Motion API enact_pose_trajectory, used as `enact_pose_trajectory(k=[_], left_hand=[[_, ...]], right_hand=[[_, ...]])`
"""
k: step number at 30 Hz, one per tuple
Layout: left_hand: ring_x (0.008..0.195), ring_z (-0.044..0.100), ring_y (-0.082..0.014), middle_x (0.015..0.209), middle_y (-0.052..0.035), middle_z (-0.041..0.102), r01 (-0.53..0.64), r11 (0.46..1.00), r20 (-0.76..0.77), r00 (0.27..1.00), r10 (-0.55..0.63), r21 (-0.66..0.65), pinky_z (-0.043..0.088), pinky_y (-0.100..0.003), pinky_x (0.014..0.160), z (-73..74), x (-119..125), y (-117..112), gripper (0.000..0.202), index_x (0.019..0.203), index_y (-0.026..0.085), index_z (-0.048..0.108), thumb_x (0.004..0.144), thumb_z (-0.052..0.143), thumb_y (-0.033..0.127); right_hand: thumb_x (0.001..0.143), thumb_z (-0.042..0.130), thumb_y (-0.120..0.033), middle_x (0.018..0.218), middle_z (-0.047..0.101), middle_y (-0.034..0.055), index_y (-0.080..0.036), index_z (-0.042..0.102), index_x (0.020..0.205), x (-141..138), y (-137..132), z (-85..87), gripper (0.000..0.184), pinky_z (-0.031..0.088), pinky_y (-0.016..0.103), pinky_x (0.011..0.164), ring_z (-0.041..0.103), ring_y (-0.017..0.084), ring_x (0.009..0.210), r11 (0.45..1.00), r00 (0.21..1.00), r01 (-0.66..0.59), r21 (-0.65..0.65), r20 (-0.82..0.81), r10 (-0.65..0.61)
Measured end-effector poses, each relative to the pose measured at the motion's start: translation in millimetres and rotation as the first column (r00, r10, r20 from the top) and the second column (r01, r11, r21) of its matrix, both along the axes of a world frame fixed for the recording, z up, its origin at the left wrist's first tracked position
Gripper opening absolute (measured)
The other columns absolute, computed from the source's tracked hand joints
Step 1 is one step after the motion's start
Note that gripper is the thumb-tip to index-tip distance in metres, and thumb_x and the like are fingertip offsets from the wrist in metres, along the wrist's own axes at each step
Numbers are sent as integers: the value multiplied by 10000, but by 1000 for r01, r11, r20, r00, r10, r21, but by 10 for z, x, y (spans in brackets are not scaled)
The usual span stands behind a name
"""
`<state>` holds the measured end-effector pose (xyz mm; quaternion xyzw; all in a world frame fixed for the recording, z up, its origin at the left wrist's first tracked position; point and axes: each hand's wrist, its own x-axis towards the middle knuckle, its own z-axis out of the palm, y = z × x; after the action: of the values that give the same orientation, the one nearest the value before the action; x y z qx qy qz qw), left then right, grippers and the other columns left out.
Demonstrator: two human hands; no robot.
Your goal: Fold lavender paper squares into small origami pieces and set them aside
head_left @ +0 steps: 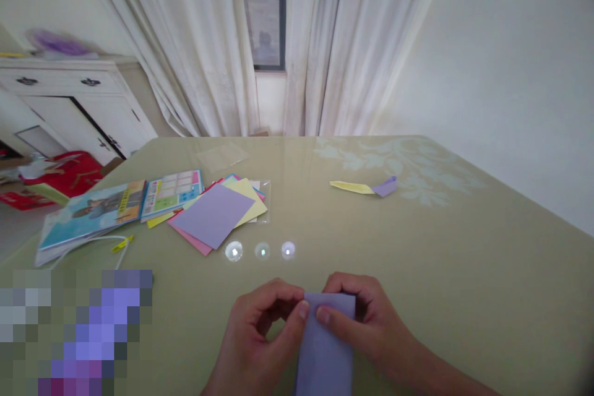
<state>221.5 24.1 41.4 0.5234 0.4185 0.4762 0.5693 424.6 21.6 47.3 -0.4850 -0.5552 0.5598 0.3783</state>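
A folded sheet of purple paper [325,352] is held between both hands near the front edge of the view. My left hand [266,331] pinches its upper left corner between thumb and forefinger. My right hand [371,322] grips the upper right part, with the thumb lying on the front and the fingers behind. The lower end of the paper runs out of view at the bottom. Farther back on the right lies a folded paper piece [364,187], yellow at one end and purple at the other.
A pile of coloured paper sheets [213,213] lies left of centre, beside booklets [97,207] and a white cord with a yellow tag [122,244]. A clear plastic sleeve [223,154] rests at the back. The lower left corner is pixelated. Beyond the table [440,272] hang curtains.
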Motion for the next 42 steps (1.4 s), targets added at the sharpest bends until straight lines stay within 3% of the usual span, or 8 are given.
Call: enact_pose_trajectory(k=[7,18,26,33,37,42], left_hand=[[695,655,-153,746,-38,726,-39,999,-15,999,39,-1,547,-203,639,94,26,-30,244,831,193,821,910,797,423],[679,664,-166,739,-42,729,-64,998,-30,998,64,-1,550,-220,618,106,29,-36,226,824,196,824,893,802,410],[692,687,-174,731,-26,742,-127,980,-104,984,144,152,554,-235,652,147,-21,-12,167,809,221,818,911,752,334],[707,704,-200,744,-34,761,-223,954,-191,946,262,202,569,-263,662,179,-12,-3,155,789,226,817,889,756,328],[708,705,-188,752,-26,757,-276,946,-159,940,302,168,577,-241,661,148,-16,2,174,780,218,809,880,778,357],[629,710,-190,744,-50,776,-337,942,-119,935,335,4,565,-232,545,104,-108,133,366,853,172,808,848,827,537]], right_hand=[[886,789,-567,647,470,-42,-186,620,755,-19,-24,-22,437,350,214,509,445,107,583,1000,1000,3,17,0,-3],[875,804,-565,649,479,-35,-193,640,754,-23,-49,-6,424,357,226,512,452,118,587,1000,1000,23,21,-1,-23],[825,857,-567,617,544,-24,-180,643,697,-25,68,59,461,397,235,551,480,120,586,995,969,76,-65,-231,-89],[883,775,-631,622,592,19,-166,758,664,-14,75,77,515,419,273,587,503,159,626,982,978,189,17,-90,-187],[916,741,-645,788,714,58,-183,793,783,-19,38,31,483,512,297,689,627,207,750,980,975,201,0,-95,-200],[953,704,-637,714,722,53,-186,796,759,-27,117,95,499,549,312,707,664,205,711,989,986,139,50,-101,-134]])
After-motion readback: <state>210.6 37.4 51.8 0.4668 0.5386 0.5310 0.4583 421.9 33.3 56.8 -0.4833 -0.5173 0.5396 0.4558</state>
